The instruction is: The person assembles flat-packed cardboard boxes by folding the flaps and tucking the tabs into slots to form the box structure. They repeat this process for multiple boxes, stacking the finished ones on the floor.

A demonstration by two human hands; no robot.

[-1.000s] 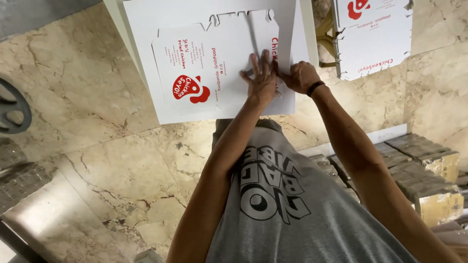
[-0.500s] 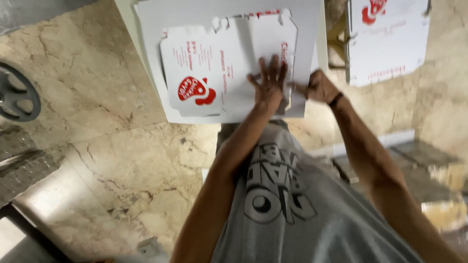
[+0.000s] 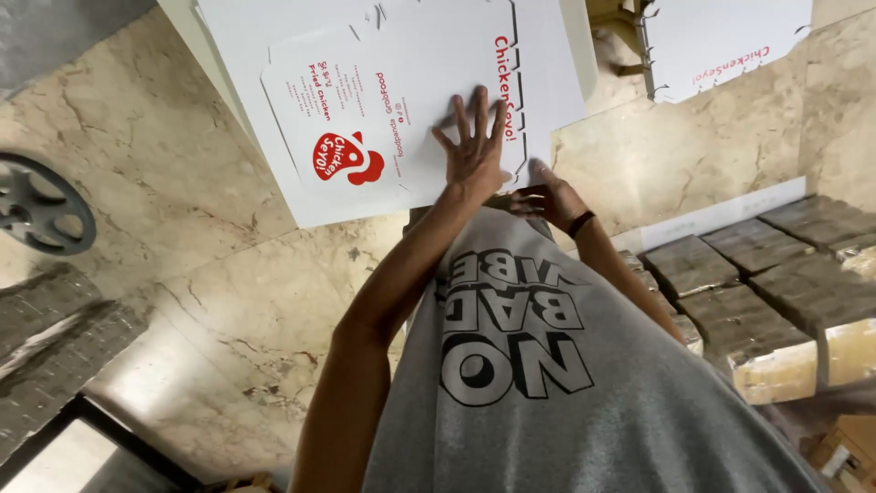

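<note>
Your left hand [image 3: 476, 151] lies flat on the cardboard sheet [image 3: 401, 100], which rests on the table [image 3: 561, 55]; your right hand [image 3: 547, 196] sits just right of it at the sheet's near edge. Another sheet [image 3: 721, 41] lies farther right, bundles [image 3: 757, 292] nearer you.

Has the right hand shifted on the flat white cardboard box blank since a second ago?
Yes. The right hand has slid toward the near edge of the flat white cardboard box blank.

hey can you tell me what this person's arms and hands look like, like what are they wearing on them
Both arms are bare from the upper arm down, with no gloves on either hand. The left hand has no rings or bands that show. The right hand has a narrow black band around the wrist. The grey short-sleeved T-shirt carries large black block lettering across the chest.
</note>
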